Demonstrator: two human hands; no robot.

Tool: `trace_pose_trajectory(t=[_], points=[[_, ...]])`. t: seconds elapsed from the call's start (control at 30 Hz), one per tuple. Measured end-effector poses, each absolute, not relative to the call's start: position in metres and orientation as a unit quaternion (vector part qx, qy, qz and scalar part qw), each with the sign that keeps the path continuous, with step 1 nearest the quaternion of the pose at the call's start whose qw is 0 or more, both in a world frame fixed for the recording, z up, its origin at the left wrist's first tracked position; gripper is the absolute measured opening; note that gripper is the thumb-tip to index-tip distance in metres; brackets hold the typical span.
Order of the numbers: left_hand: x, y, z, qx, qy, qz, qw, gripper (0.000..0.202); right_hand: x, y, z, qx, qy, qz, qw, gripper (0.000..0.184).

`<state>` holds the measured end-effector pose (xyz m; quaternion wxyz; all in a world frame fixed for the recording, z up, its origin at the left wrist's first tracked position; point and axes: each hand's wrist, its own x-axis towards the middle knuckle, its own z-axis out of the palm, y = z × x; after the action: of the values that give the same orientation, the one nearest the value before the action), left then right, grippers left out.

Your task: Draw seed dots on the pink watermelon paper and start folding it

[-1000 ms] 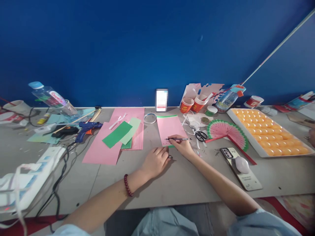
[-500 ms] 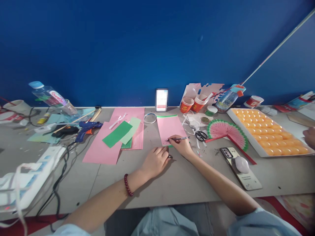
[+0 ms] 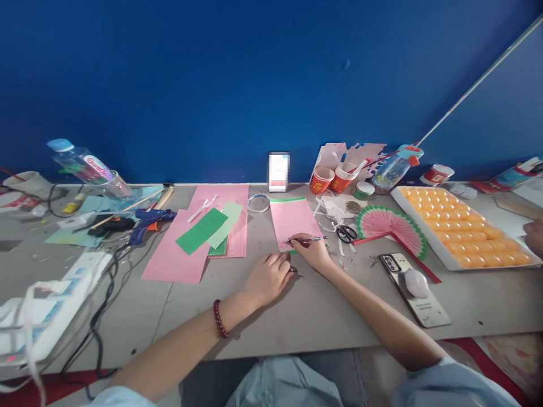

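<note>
A pink sheet with a green edge [image 3: 293, 221] lies on the grey table [image 3: 297, 311] in front of me. My right hand [image 3: 311, 251] is closed round a pen [image 3: 307, 239], whose tip rests on the sheet's near end. My left hand [image 3: 267, 278] sits curled on the table just below the sheet's near edge, with a red bead bracelet [image 3: 219, 319] on the wrist. I cannot tell whether its fingers pinch anything.
Scissors [image 3: 347, 233] and a pink-and-green paper fan [image 3: 392, 227] lie to the right, then a phone [image 3: 413, 288] and a tray of orange balls [image 3: 466, 227]. Pink and green papers [image 3: 203, 232], a blue glue gun [image 3: 150, 219] and a power strip [image 3: 51, 305] lie left. Another person's hand [image 3: 535, 234] shows at far right.
The pen has tilted slightly on the sheet. The other person's hand at the far right has come a little further into view. My left hand has stayed still.
</note>
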<state>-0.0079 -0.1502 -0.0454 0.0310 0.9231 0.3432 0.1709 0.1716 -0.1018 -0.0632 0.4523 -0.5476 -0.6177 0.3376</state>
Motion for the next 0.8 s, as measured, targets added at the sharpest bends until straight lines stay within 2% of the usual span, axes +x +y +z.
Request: trace_pose_trajectory(t=[0.6,0.8], points=[[-0.008,-0.150,-0.046,0.926,0.342,0.161,0.018,0.024,0.174,-0.101,-0.061,-0.532,-0.630,0.353,0.441,0.022],[-0.008,-0.150,-0.048,0.924,0.344,0.164,0.020,0.023,0.183,-0.098,-0.063,-0.572,-0.592,0.329,0.461,0.021]])
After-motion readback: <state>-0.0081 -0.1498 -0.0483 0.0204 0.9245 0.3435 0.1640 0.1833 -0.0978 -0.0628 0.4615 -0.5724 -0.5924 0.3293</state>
